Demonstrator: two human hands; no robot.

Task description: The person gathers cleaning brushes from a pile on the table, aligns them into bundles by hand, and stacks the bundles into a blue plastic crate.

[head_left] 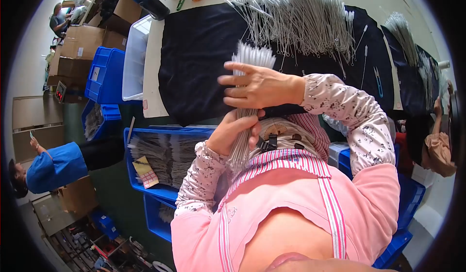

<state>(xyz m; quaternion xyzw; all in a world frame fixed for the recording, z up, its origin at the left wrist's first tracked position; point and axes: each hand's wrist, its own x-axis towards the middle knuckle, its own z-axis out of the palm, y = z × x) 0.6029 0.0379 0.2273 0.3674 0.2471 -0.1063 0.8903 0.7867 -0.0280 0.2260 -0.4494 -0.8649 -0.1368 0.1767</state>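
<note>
A bundle of thin wire straw brushes stands upright in front of my chest, white bristle ends up and wire shafts down. My left hand is wrapped around its shafts. Across the bundle just below the bristles lies my right hand, its fingers stretched out and spread, slightly blurred, touching the brushes; its thumb is hidden. Beyond my hands, a large heap of similar brushes lies on a black cloth over the table.
Blue-handled snips and a few loose brushes lie right on the cloth. A dark bottle stands at the far left corner. A blue crate of brushes is at my left, near a clear bin. A person in blue is further left.
</note>
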